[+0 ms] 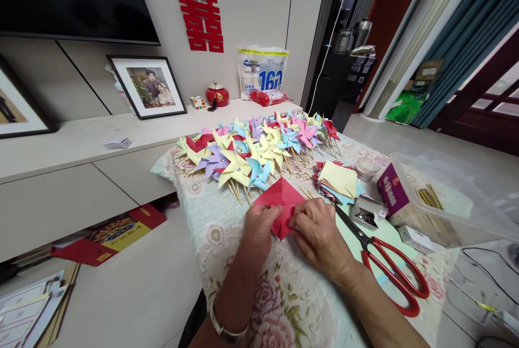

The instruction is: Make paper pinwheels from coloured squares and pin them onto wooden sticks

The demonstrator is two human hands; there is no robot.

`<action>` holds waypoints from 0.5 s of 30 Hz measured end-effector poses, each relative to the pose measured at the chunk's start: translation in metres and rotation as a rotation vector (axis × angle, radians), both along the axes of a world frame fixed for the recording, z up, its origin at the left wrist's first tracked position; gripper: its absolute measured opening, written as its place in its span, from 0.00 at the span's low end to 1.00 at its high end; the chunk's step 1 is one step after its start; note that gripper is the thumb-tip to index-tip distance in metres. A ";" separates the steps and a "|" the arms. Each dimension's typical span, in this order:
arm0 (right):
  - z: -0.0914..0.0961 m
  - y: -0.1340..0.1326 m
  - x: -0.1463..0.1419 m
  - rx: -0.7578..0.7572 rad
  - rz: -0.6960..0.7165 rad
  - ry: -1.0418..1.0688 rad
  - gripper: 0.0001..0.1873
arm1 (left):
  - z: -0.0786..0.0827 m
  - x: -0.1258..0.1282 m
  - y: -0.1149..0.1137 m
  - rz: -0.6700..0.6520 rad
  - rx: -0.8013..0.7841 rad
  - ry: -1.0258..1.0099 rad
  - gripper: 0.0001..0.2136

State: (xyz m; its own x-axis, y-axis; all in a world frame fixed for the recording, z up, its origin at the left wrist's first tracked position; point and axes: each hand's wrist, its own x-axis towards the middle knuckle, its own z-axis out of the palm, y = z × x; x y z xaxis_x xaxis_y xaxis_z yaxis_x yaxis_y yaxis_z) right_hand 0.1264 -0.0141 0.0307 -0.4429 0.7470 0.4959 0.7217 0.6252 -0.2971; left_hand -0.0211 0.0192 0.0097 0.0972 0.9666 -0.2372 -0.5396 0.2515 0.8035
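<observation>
Red paper sq. (281,192) held just above the floral tablecloth (267,294), front-centre, one corner pointing away from the wearer; crease lines visible. L hand (258,227) pinches its L side, thumb on top. R hand (318,230) pinches R side, fingertips bunched on the paper. Both grips pressed tight on the sheet. Bracelet (227,330) on L wrist.

Beyond the sq.: big cluster of pinwheels (236,168) on sticks, yel./blue/purple/pink/red, lying close-packed, overlapping. R of cluster: stack of paper sqs. (337,178), yel. on top; round clear tub (367,167) just beyond it. Nearer: small open box (366,218) w/ dark metallic bits; scissors (379,251), red handles toward wearer, near R forearm. Far R: clear plastic bin (472,213) w/ sticks inside.

Behind, on low cabinet (77,151): framed photo (150,87), puzzle cube (198,102), red lidded pot (218,95).
</observation>
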 end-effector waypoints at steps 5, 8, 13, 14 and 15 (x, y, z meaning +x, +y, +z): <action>0.000 0.002 0.001 -0.087 -0.028 0.136 0.05 | 0.003 0.000 -0.001 -0.014 -0.001 0.021 0.07; -0.003 0.004 0.003 -0.163 -0.056 0.199 0.09 | 0.005 0.002 -0.001 -0.016 0.002 0.038 0.08; -0.007 0.008 0.004 -0.250 -0.105 0.294 0.10 | 0.005 0.006 0.000 -0.022 -0.004 0.101 0.07; -0.008 0.009 0.004 -0.262 -0.119 0.309 0.10 | 0.005 0.006 0.000 -0.020 -0.009 0.118 0.07; -0.009 0.009 0.003 -0.275 -0.136 0.324 0.09 | 0.005 0.006 0.000 -0.018 -0.014 0.132 0.07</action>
